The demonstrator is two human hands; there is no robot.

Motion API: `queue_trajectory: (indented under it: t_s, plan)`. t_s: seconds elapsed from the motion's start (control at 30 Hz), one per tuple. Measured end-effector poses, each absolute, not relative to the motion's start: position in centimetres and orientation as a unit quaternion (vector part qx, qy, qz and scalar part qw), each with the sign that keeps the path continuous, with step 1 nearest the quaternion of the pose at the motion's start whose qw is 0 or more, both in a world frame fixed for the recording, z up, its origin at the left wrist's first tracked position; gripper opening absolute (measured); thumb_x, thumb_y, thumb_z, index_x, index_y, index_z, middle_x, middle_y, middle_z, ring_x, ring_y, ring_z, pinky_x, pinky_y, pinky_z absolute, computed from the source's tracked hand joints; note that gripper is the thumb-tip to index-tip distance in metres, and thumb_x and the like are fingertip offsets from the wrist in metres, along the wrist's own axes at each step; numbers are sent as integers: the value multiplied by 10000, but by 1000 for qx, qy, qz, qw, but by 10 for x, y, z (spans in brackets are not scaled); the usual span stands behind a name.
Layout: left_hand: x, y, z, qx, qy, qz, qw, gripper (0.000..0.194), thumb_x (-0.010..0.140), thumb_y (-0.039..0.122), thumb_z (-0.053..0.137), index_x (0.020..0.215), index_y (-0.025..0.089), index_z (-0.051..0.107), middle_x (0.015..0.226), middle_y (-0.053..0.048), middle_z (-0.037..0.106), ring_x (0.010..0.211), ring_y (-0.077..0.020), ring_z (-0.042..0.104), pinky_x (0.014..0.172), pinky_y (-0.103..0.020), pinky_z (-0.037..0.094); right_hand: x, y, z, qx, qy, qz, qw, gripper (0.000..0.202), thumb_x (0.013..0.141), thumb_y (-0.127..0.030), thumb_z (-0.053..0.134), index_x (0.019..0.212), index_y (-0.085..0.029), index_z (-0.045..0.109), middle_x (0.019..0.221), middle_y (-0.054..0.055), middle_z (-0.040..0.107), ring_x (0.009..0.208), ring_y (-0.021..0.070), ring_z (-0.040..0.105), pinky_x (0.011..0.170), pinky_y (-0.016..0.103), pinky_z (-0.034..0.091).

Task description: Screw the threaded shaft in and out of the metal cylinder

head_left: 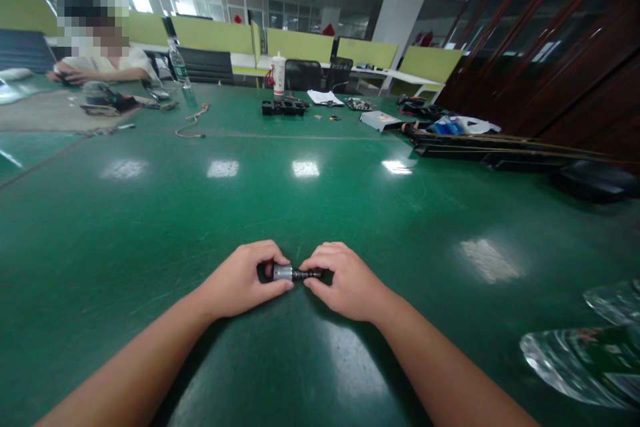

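A small silver metal cylinder (pixel 283 272) with a thin dark ribbed shaft (pixel 302 274) lies level, low over the green table (pixel 240 213), in front of me. The thumb and fingers of my left hand (pixel 245 280) are curled round the cylinder at its left end. On the other side, my right hand (pixel 345 280) has its thumb and fingers closed about the shaft, whose tip shows a brownish end. The two hands almost meet at the middle of the piece. Whether the piece rests on the table surface, I cannot tell.
Clear plastic bottles (pixel 580 360) lie at the lower right. Across the table are a black part (pixel 285 107), a white cup (pixel 279 75), a cord (pixel 193 121) and a silver box (pixel 380 121). Long dark bars (pixel 460 148) lie right. A person (pixel 105 60) sits far left.
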State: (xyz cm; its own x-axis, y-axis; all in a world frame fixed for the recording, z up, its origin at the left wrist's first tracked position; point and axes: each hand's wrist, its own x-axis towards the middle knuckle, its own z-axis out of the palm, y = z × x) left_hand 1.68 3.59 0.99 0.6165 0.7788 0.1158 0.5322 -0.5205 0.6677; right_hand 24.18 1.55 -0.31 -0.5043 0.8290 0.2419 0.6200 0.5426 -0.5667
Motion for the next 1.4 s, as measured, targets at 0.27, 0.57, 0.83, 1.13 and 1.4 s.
queue_trajectory:
  t_s: [0.27,0.57,0.83,1.13,1.4]
  plan:
    - [17,37,10,850,383,204,299,148,808,295,685,884,175,643,788,-1,610,697,-140,579,651,-237,427,242,15,-1,-433,-841,207,249,107,791,-187,701,896,-207,705,818,11,682,811,164,588,803,329,399]
    - [17,36,10,849,387,197,300,149,805,285,689,896,173,649,793,-3,613,702,-141,580,650,-238,427,242,16,-3,-439,-838,208,249,95,778,-195,723,869,-203,697,779,-3,664,786,155,577,784,316,390]
    - [17,36,10,851,385,202,295,150,807,296,685,891,178,645,785,-3,613,697,-143,581,657,-241,433,242,17,-2,-441,-837,209,246,85,777,-189,717,857,-204,696,781,0,667,782,159,579,790,321,392]
    - [17,36,9,849,385,203,299,154,806,300,682,892,179,642,793,-4,620,699,-145,583,652,-241,436,242,17,-3,-442,-838,206,244,86,778,-189,714,860,-205,691,775,-1,658,784,159,576,787,319,392]
    - [18,37,10,849,386,200,299,156,809,305,682,888,177,644,792,-5,617,699,-144,583,654,-240,433,243,16,-2,-442,-837,211,244,82,779,-191,714,857,-201,692,775,3,661,782,162,578,780,318,395]
